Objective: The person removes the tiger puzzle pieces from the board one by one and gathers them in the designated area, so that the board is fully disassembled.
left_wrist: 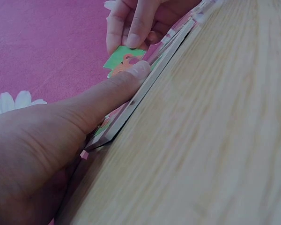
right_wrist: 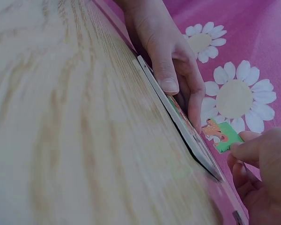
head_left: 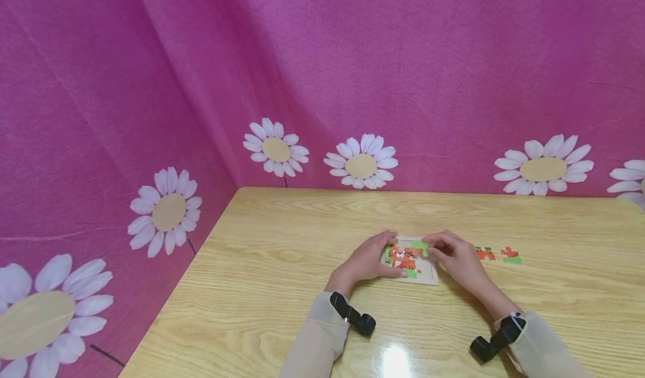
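A small wooden jigsaw puzzle tray (head_left: 427,275) lies on the table, partly filled with pieces that show an orange, tiger-like animal on green. My left hand (head_left: 365,259) holds the tray at its left side, the thumb along the near edge and the fingers toward the far edge. Between thumb and fingers, my right hand (head_left: 461,263) pinches a green and orange puzzle piece (right_wrist: 227,135) above the tray's far right part. In the right wrist view that piece is tilted and apart from the tray. The left thumb (left_wrist: 114,89) presses on the tray's rim.
To the right of the right hand lie loose puzzle pieces, an orange and green one (head_left: 511,256) and another (head_left: 486,253) partly hidden by the hand. The wooden table (head_left: 252,288) ends at a pink cloth (head_left: 428,75) printed with daisies, behind and to the left.
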A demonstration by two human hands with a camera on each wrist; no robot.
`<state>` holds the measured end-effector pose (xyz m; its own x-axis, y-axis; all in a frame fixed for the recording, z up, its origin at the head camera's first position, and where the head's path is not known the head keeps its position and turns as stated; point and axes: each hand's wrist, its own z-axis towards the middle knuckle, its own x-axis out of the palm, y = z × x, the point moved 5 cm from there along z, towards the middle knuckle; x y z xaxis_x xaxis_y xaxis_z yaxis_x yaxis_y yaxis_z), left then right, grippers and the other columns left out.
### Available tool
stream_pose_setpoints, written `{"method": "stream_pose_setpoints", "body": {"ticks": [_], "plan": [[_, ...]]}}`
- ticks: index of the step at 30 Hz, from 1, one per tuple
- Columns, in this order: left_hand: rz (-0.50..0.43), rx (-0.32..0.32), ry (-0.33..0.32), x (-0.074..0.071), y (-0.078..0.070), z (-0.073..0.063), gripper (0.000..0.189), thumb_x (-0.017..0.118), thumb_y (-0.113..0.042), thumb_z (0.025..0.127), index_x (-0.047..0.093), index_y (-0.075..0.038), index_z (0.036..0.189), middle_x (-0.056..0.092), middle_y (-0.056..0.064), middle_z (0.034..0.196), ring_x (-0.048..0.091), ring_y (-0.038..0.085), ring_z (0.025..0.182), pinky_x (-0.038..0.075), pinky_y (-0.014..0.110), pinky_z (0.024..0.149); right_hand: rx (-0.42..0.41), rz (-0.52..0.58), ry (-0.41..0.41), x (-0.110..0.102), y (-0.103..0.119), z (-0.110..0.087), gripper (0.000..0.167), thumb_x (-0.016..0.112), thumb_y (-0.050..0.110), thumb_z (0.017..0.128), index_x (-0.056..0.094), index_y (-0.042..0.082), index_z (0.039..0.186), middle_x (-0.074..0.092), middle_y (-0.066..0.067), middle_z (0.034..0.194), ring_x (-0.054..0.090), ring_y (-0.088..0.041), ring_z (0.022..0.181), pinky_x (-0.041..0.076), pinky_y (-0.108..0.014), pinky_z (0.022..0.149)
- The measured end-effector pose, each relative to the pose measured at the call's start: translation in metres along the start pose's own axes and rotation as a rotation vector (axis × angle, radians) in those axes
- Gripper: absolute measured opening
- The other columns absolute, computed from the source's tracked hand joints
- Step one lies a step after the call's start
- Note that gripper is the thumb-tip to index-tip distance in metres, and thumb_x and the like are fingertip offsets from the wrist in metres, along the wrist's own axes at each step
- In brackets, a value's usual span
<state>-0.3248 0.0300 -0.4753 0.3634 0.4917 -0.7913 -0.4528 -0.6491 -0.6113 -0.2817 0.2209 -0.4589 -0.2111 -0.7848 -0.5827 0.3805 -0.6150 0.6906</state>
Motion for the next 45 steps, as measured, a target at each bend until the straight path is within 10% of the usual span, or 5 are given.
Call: {"method": "stream_pose_setpoints", "body": {"ticks": [45], "plan": [[0.007, 0.008, -0.001, 0.000, 0.000, -0.001, 0.079, 0.079, -0.044, 0.080, 0.045, -0.017, 0.145, 0.034, -0.005, 0.159, 0.029, 0.015, 0.149, 0.028, 0.035, 0.124, 0.003, -0.067, -0.021, -0.045, -0.022, -0.034, 0.021, 0.069, -0.002, 0.087, 0.072, 0.008, 0.105, 0.069, -0.010, 0.093, 0.053, 0.011, 0.077, 0.048, -0.008, 0.063]]}}
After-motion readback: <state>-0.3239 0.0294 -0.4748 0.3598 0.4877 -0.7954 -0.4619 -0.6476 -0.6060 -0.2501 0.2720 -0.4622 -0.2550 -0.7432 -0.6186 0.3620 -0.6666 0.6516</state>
